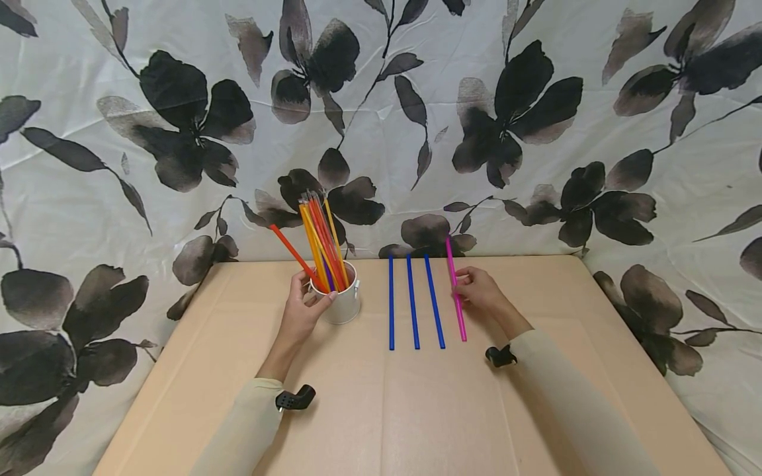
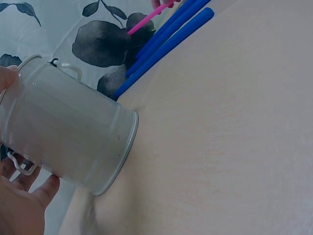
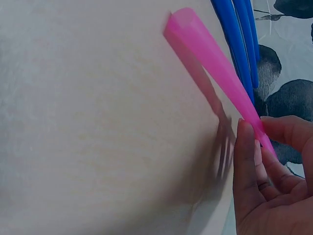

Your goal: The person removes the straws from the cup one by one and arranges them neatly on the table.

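My left hand [image 1: 301, 316] holds a small white metal bucket [image 1: 345, 309] by its left side, thumb at the front near the rim. Upright in it stand several orange, red, yellow and purple drinking straws [image 1: 315, 231], one red straw [image 1: 292, 247] leaning out to the left over my fingers. With thumb and fingers, my right hand [image 1: 483, 291] pinches a pink straw [image 1: 459, 316]. The right wrist view shows the straw's near end [image 3: 188, 24] over its shadow. Left of it, three blue straws [image 1: 411, 304] lie side by side on the table, pointing away from me.
The light wooden table [image 1: 440, 410] ends just behind the far tips of the straws. Beyond that edge hangs a white cloth [image 1: 411, 158] with dark flower prints, also seen at both sides. A black strap device sits on each wrist.
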`<action>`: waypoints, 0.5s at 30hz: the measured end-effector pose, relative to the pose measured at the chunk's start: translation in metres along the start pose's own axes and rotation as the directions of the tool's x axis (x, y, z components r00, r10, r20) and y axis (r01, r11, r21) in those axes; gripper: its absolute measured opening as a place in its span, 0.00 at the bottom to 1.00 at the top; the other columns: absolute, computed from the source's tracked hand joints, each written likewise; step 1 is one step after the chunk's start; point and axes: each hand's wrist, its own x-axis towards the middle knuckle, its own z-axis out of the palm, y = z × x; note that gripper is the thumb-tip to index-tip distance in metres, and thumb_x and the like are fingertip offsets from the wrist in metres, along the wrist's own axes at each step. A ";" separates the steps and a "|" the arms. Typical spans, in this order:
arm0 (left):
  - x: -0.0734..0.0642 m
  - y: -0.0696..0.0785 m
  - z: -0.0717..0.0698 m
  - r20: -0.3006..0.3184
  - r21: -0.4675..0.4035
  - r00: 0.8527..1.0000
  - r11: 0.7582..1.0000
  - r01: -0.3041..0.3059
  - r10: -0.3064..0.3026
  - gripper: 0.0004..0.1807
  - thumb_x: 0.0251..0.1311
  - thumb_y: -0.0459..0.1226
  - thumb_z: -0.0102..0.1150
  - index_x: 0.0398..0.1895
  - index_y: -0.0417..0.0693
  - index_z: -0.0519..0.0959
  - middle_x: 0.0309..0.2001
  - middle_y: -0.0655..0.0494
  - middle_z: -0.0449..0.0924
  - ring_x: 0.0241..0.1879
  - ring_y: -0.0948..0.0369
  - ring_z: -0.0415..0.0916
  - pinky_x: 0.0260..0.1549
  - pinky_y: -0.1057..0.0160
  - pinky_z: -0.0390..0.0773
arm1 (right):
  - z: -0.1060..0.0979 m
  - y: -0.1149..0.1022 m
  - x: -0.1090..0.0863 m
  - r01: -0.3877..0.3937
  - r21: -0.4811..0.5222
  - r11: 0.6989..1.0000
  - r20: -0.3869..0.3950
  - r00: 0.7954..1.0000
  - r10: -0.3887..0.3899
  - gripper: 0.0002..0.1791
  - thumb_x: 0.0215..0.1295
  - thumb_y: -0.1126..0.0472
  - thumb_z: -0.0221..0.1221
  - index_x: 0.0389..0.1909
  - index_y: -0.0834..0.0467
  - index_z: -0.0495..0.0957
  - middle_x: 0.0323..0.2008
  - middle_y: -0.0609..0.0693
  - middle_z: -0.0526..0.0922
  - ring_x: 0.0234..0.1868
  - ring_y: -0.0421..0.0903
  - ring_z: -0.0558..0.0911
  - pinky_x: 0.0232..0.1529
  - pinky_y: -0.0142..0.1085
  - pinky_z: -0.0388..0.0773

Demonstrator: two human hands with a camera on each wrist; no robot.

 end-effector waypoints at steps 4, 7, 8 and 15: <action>0.001 0.000 0.000 0.002 0.000 1.000 1.000 0.001 -0.001 0.44 0.64 0.38 0.68 0.76 0.41 0.53 0.74 0.42 0.57 0.74 0.44 0.56 0.73 0.41 0.59 | 0.002 0.000 0.001 -0.021 -0.013 1.000 0.008 1.000 0.021 0.23 0.72 0.66 0.59 0.65 0.66 0.68 0.45 0.62 0.82 0.35 0.48 0.84 0.38 0.38 0.87; 0.001 0.000 -0.001 0.002 0.000 1.000 1.000 0.003 -0.003 0.44 0.64 0.39 0.68 0.76 0.41 0.53 0.74 0.42 0.57 0.74 0.44 0.57 0.73 0.42 0.60 | 0.003 0.000 0.001 -0.040 -0.038 0.998 0.007 0.999 0.040 0.23 0.71 0.65 0.60 0.63 0.66 0.68 0.45 0.62 0.82 0.35 0.48 0.84 0.37 0.36 0.87; 0.001 0.000 -0.001 0.003 0.000 1.000 1.000 0.005 -0.005 0.44 0.64 0.39 0.68 0.76 0.40 0.53 0.74 0.42 0.57 0.74 0.44 0.57 0.73 0.42 0.60 | 0.003 0.000 0.000 -0.043 -0.051 0.998 0.007 0.999 0.043 0.23 0.70 0.65 0.61 0.63 0.66 0.69 0.44 0.61 0.81 0.35 0.48 0.83 0.37 0.35 0.87; 0.002 -0.001 -0.001 0.006 -0.010 1.000 1.000 -0.002 0.002 0.44 0.64 0.38 0.68 0.76 0.40 0.52 0.74 0.42 0.56 0.74 0.43 0.57 0.73 0.41 0.60 | 0.005 0.000 -0.001 -0.032 -0.123 0.992 0.004 0.999 0.033 0.23 0.70 0.64 0.61 0.62 0.66 0.70 0.43 0.60 0.81 0.34 0.48 0.82 0.36 0.34 0.85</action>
